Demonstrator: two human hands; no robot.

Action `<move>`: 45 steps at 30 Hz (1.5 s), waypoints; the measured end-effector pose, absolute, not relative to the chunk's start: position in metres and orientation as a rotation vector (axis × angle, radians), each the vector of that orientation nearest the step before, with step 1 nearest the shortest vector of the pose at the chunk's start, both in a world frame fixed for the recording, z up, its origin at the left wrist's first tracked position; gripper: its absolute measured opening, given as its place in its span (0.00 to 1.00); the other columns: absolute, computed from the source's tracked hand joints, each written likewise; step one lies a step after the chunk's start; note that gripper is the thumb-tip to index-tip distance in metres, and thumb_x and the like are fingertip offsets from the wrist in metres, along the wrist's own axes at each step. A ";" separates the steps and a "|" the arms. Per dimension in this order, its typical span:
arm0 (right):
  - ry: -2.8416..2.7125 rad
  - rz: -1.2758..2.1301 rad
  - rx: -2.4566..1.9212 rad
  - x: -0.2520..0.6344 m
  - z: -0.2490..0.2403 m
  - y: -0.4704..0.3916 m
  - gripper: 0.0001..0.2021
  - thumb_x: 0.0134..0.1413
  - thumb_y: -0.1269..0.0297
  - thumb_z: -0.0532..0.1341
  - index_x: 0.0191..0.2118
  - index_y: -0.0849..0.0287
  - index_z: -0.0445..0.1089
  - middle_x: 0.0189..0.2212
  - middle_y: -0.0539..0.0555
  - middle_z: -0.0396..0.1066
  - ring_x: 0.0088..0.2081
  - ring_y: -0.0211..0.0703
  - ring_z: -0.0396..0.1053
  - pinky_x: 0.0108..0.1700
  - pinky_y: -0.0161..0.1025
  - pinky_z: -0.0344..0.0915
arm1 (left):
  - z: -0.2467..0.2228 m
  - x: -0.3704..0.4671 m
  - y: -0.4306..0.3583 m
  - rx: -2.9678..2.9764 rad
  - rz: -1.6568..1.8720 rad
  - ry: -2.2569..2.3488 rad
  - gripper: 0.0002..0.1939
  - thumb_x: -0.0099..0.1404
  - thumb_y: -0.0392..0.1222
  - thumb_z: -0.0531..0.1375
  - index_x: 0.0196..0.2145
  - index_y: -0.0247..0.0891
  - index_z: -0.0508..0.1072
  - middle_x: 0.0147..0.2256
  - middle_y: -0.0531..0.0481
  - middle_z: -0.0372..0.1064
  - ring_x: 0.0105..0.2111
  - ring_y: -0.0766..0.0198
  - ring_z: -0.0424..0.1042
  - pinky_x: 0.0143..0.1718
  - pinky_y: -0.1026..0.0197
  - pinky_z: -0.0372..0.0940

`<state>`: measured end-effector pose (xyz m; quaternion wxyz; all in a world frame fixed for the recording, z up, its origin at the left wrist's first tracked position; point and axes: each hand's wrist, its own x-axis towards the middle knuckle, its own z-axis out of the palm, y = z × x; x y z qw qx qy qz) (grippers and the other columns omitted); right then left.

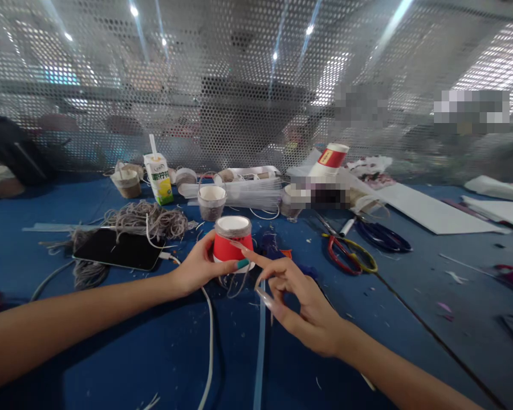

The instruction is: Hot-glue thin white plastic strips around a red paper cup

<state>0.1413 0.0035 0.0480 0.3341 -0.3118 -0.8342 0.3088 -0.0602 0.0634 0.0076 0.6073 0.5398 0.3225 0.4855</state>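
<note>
A perforated grey screen (248, 108) spans the far side, at twelve o'clock from the red cup, behind a blue table (123, 353). The largest flat thing on the table is a white board (436, 208), off at two o'clock.

The left hand (200, 265) grasps the red cup, coming from eight o'clock, its teal-nailed thumb across the lower front. The right hand (303, 302), at four o'clock, has its index finger stretched to the cup's front and its other fingers curled; whether it pinches any yarn, I cannot tell.

At nine o'clock a black phone (117, 249) lies beside a tangled heap of grey yarn (147, 221), which spreads towards ten. At three o'clock are scissors with red and yellow handles (353, 254), with dark blue handles (382, 236) just beyond.

A green and yellow drink carton (160, 179) stands upright at ten o'clock, a straw in its top. The red cup (233, 245) sits in front of the person, near the middle of the table, grey yarn wound around its top and loose strands hanging at its lower front. A smaller wrapped cup with a looped handle (212, 203) is near it at eleven o'clock. A white cable (211, 341) trails towards six.
</note>
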 end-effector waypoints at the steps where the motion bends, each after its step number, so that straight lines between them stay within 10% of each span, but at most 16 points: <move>1: -2.163 0.803 -0.802 0.142 0.048 0.004 0.06 0.59 0.69 0.52 0.42 0.55 0.57 0.53 0.63 0.68 0.18 0.28 0.55 0.22 0.35 0.58 | 0.008 -0.060 0.063 1.242 1.121 0.739 0.27 0.44 0.39 0.70 0.42 0.35 0.69 0.39 0.45 0.73 0.40 0.56 0.71 0.45 0.52 0.65; 11: -1.710 0.877 -0.810 0.151 0.039 0.008 0.05 0.63 0.64 0.52 0.36 0.56 0.62 0.18 0.45 0.68 0.13 0.31 0.59 0.18 0.33 0.63 | 0.008 -0.060 0.063 1.220 1.080 0.708 0.29 0.42 0.39 0.71 0.43 0.35 0.69 0.42 0.44 0.73 0.42 0.55 0.72 0.49 0.49 0.64; 18: -2.024 0.847 -0.703 0.148 0.043 0.008 0.04 0.63 0.63 0.51 0.40 0.56 0.60 0.51 0.63 0.69 0.18 0.29 0.60 0.20 0.35 0.63 | 0.005 -0.059 0.064 1.221 1.034 0.730 0.30 0.42 0.39 0.72 0.43 0.35 0.68 0.40 0.46 0.72 0.40 0.58 0.71 0.48 0.51 0.64; 34: -1.816 0.871 -0.904 0.151 0.033 0.007 0.10 0.63 0.58 0.51 0.36 0.57 0.63 0.14 0.43 0.63 0.12 0.32 0.61 0.19 0.34 0.66 | 0.008 -0.060 0.064 1.233 1.025 0.764 0.30 0.42 0.41 0.71 0.44 0.36 0.69 0.43 0.43 0.73 0.44 0.52 0.71 0.48 0.49 0.64; 40: -1.526 0.754 -0.865 0.148 0.040 0.011 0.11 0.61 0.61 0.53 0.29 0.57 0.65 0.10 0.43 0.60 0.12 0.34 0.61 0.18 0.34 0.67 | 0.006 -0.061 0.065 1.187 1.019 0.727 0.31 0.42 0.42 0.72 0.45 0.35 0.69 0.43 0.42 0.74 0.43 0.52 0.72 0.49 0.48 0.64; 45: -1.523 0.714 -0.825 0.150 0.039 0.006 0.05 0.60 0.63 0.54 0.34 0.55 0.64 0.28 0.51 0.74 0.16 0.34 0.63 0.17 0.35 0.66 | 0.007 -0.060 0.065 1.165 1.019 0.734 0.31 0.42 0.41 0.72 0.44 0.35 0.68 0.42 0.43 0.73 0.42 0.54 0.72 0.48 0.49 0.65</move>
